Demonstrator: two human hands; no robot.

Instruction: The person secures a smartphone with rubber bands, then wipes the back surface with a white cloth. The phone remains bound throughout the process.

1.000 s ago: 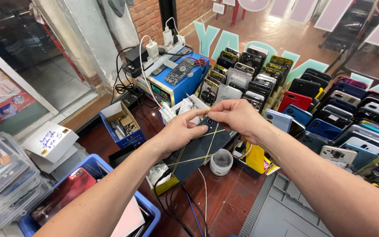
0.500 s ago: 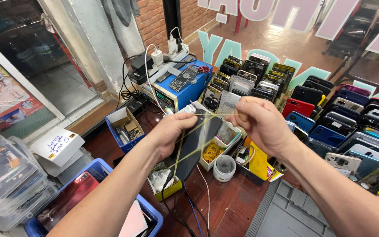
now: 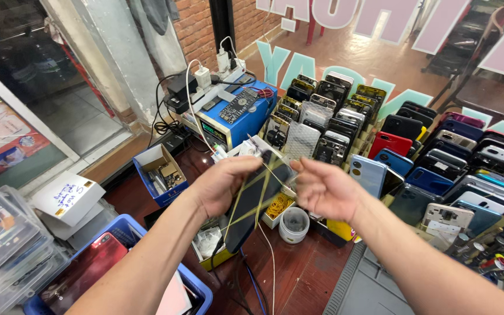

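My left hand [image 3: 220, 185] grips a dark smartphone [image 3: 256, 201] by its left edge and holds it up over the wooden bench. Thin yellow rubber bands [image 3: 246, 198] cross the phone's screen diagonally. My right hand [image 3: 322, 188] is just right of the phone's top end, fingers curled and slightly apart, near the bands; whether it pinches a band is unclear. Under the phone sit a small tray of yellow rubber bands [image 3: 276, 207] and a small white cup [image 3: 294, 224].
Rows of phones and phone backs [image 3: 403, 146] stand in racks to the right. A blue bench power supply [image 3: 237, 115] with cables sits behind. A blue parts box [image 3: 161, 172] and a blue bin holding a red phone [image 3: 97, 265] lie left. A grey mat [image 3: 368, 291] lies at lower right.
The phone has been lifted and tilted more upright between my hands. My right hand has come off its top end and drawn slightly right. The view has shifted a little.
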